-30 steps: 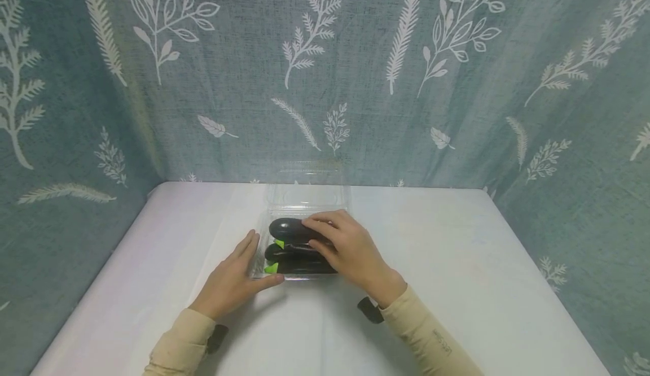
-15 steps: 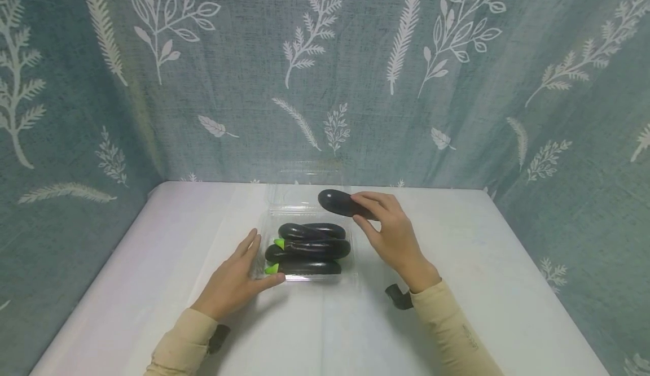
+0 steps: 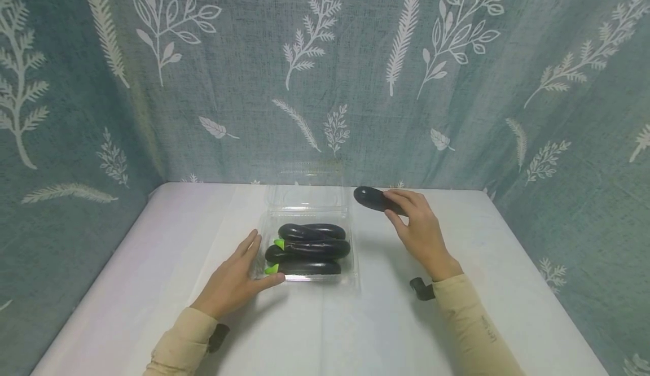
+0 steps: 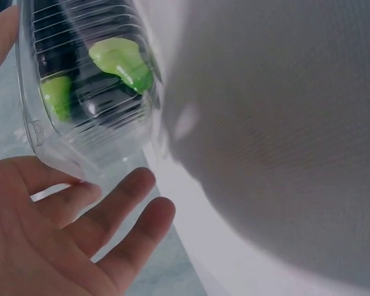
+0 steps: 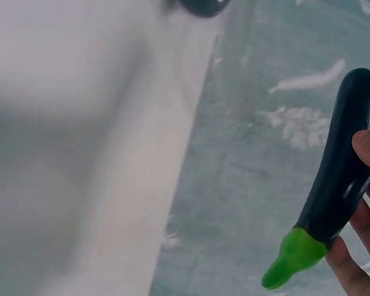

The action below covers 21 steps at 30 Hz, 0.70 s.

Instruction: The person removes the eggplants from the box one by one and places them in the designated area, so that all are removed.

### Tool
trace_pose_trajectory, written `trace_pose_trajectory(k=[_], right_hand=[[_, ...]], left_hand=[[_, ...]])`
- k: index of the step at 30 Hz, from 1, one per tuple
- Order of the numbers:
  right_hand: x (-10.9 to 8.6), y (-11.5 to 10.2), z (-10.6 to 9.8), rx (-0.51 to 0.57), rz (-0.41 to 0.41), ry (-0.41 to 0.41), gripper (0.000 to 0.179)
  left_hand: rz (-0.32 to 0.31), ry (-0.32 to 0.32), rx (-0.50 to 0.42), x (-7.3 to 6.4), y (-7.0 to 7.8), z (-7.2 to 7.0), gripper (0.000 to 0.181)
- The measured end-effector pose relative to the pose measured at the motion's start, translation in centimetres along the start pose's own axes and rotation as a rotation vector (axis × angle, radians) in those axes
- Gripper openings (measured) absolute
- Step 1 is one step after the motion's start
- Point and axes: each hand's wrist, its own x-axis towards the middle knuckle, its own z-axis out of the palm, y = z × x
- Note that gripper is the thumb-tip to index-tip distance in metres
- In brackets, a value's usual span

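My right hand point(image 3: 420, 230) pinches a dark, glossy eggplant point(image 3: 370, 199) in the air, to the right of a clear plastic clamshell container point(image 3: 354, 263). The right wrist view shows that eggplant's point(image 5: 339, 166) green stem end pointing down, with the thumb across its body. Several more eggplants point(image 3: 317, 249) lie stacked inside the container, some with bright green stems towards the left. My left hand point(image 3: 231, 287) rests at the container's left side, fingers extended and thumb by its near left corner. In the left wrist view its fingers point(image 4: 120, 206) look spread beside the ribbed plastic wall.
The container's transparent lid point(image 3: 307, 195) is raised behind it, near the back edge of the white-covered table point(image 3: 482, 263). A blue-green curtain point(image 3: 244, 71) with white leaf prints surrounds the table at the back and both sides.
My right hand has lifted the top eggplant out of the container and carried it up and to the right. The eggplants beneath have come into view. My left hand has stayed in place.
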Motion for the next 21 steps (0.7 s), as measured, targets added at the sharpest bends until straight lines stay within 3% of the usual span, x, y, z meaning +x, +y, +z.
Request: trace_pose_trajectory(k=[13, 21], right_hand=[[-1.8, 4.1, 0.7, -0.08, 0.06, -0.198, 0.038], [-1.9, 5.8, 1.3, -0.096, 0.087, -0.335, 0.036]], left_hand=[[0.0, -0.006, 0.001, 0.0, 0.0, 0.0, 0.112], [0.0, -0.01, -0.002, 0.0, 0.2, -0.1, 0.112]])
